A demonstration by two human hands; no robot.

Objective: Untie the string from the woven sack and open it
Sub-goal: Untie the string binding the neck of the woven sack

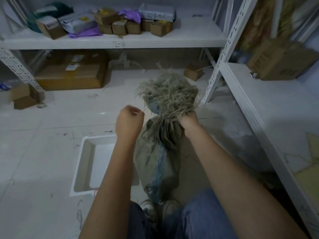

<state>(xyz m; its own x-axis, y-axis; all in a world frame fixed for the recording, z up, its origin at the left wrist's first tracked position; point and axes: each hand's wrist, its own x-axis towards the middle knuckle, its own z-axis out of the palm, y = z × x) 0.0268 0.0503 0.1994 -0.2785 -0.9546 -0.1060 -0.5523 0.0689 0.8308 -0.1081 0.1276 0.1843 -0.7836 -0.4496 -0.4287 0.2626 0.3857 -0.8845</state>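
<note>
Head view looks down on a woven sack [158, 163] standing upright on the floor [43, 144] between the person's shoes, just in front of the knees. Its neck is bunched tight, and the frayed top [168, 93] fans out above the bunch. The right hand [188, 119] grips that neck from the right side, fingers curled round the gathered cloth. The left hand [130, 121] is raised just left of the neck, closed in a fist; a thin strand seems to run from it toward the sack, probably the string, though it is too fine and blurred to be sure.

The step in hand looks like drawing the string off the neck. To do it well, the right hand should keep the neck steady without squeezing over the wraps, while the left pulls along the string's own line, unwinding turn by turn. Loose fibres could snag the string. A white tray [86, 163] lies on the floor just left of the sack, beside metal shelves [229, 37] carrying cardboard boxes [119, 27].
</note>
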